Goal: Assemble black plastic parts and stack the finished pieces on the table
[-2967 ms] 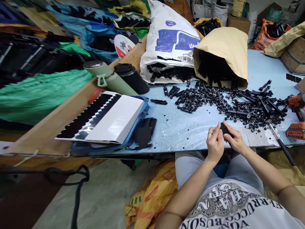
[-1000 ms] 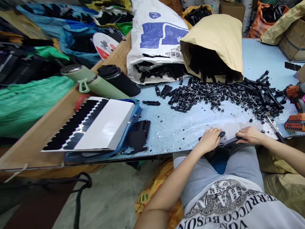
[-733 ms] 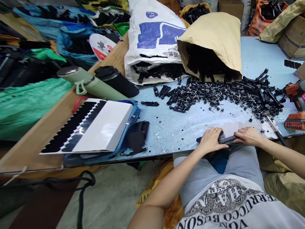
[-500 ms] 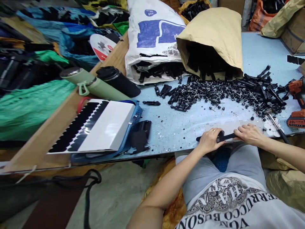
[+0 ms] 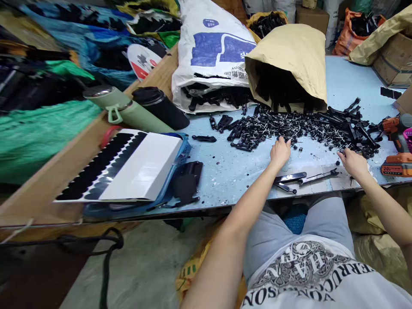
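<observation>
Black bar-shaped parts [image 5: 290, 177] lay along the blue table's [image 5: 222, 184] near edge; the left hand [image 5: 280, 151] met the pinned knobs [image 5: 268, 128], the right hand [image 5: 354, 164] hung nearby, both grips impossible to tell.

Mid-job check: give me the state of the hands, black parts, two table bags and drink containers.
Left hand: fingers bent, at the pile's near edge; grip unclear
Right hand: fingers bent, near the pile's right end; grip unclear
Pile of small black parts: loose, spread out
Black pieces by the table edge: lying, untouched
White sack: open
Paper bag: open
Green flask: lid on
Black cup: lid on
</observation>
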{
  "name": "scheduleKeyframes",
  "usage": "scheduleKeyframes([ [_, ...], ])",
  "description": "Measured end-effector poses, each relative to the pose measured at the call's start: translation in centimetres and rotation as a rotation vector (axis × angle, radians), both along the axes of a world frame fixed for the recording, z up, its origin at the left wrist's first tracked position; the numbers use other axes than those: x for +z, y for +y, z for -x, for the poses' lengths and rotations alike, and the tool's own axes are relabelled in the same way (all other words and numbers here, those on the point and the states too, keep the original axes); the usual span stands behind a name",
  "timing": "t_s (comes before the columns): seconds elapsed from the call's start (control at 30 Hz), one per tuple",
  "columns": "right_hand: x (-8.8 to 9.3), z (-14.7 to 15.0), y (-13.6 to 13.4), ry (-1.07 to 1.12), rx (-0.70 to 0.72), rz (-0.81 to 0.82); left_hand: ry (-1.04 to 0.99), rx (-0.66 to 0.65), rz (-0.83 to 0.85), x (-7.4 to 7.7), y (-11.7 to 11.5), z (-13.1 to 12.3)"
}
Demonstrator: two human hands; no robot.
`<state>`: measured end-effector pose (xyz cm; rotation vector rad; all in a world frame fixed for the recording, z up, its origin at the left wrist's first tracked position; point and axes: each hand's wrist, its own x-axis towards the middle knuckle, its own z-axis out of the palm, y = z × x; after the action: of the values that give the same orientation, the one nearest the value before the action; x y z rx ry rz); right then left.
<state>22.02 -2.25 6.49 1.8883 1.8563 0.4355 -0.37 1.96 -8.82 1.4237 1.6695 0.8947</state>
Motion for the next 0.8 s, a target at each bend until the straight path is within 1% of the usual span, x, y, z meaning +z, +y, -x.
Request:
scheduleKeyframes([
  [0.03, -0.1, -0.5, 0.2, -0.018, -0.111, -0.014, -0.009, 0.018, 0.04, 0.0, 1.1, 0.1],
  [0.07, -0.3, -1.0, 0.3, -0.02, -0.178, 0.009, -0.019, 0.016, 0.059, 0.0, 1.8, 0.2],
  [0.1, -0.6, -1.4, 0.4, -0.005, -0.199, 0.056, -0.028, 0.012, 0.056, 0.0, 2.0, 0.4],
  [0.13, -0.9, -1.7, 0.5, 0.021, -0.189, 0.106, -0.028, 0.007, 0.039, -0.1, 1.7, 0.7],
  [0.17, -1.2, -1.9, 0.5, 0.048, -0.165, 0.142, -0.04, 0.01, 0.011, -0.4, 1.0, 1.1],
  [0.23, -1.7, -2.2, 0.6, 0.094, -0.117, 0.159, -0.168, 0.056, -0.052, -1.3, -1.7, 2.1],
  [0.27, -1.9, -2.3, 0.6, 0.122, -0.098, 0.142, -0.287, 0.102, -0.081, -1.9, -3.5, 2.6],
  [0.3, -2.0, -2.3, 0.6, 0.162, -0.074, 0.116, -0.448, 0.159, -0.103, -2.5, -5.5, 3.1],
  [0.37, -2.3, -2.0, 0.6, 0.301, 0.0, 0.051, -0.732, 0.261, -0.096, -3.7, -9.3, 3.9],
  [0.4, -2.4, -1.6, 0.6, 0.393, 0.048, 0.025, -0.821, 0.287, -0.079, -4.2, -10.9, 4.1],
  [0.47, -2.8, -0.6, 0.6, 0.566, 0.141, 0.007, -0.896, 0.311, -0.058, -4.8, -13.3, 4.1],
  [0.53, -3.2, 0.7, 0.5, 0.668, 0.208, 0.015, -0.842, 0.321, -0.089, -4.9, -14.4, 3.7],
  [0.6, -3.4, 2.0, 0.4, 0.698, 0.28, 0.02, -0.678, 0.331, -0.186, -4.8, -14.7, 3.4],
  [0.67, -3.4, 2.9, 0.2, 0.705, 0.366, 0.023, -0.434, 0.299, -0.324, -4.7, -14.7, 3.1],
  [0.73, -3.3, 3.5, -0.1, 0.698, 0.435, 0.045, -0.164, 0.217, -0.453, -4.7, -14.7, 2.8],
  [0.8, -3.0, 3.9, -0.3, 0.687, 0.449, 0.088, 0.064, 0.134, -0.544, -5.0, -14.7, 2.7],
])
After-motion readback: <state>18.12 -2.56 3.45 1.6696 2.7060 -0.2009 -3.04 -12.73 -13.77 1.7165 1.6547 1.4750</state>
